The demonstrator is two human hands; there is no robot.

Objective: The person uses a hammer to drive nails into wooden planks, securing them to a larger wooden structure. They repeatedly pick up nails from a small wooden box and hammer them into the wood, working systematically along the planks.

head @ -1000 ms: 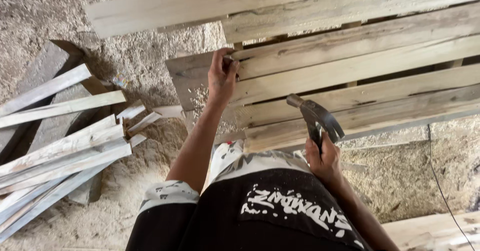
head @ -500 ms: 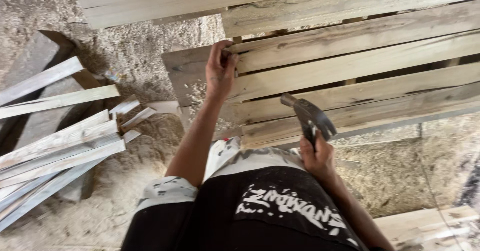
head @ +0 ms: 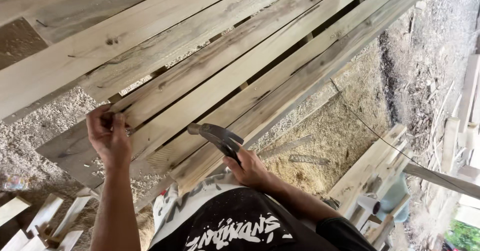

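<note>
The left hand [head: 107, 136] is pinched on the slat end of the wooden pallet [head: 210, 86]; the hammer [head: 215, 137] is gripped by the right hand [head: 250, 168]. A mis-aimed blow could strike the pinching fingers.

The left arm reaches up and forward, bare, nearly straight. The left hand [head: 107, 136] has its fingers curled in and pinched together at the tips, back of the hand toward the camera. The right arm is bent, forearm angling inward across the body. The right hand [head: 250, 168] is closed in a fist-like grip, thumb on top.
</note>
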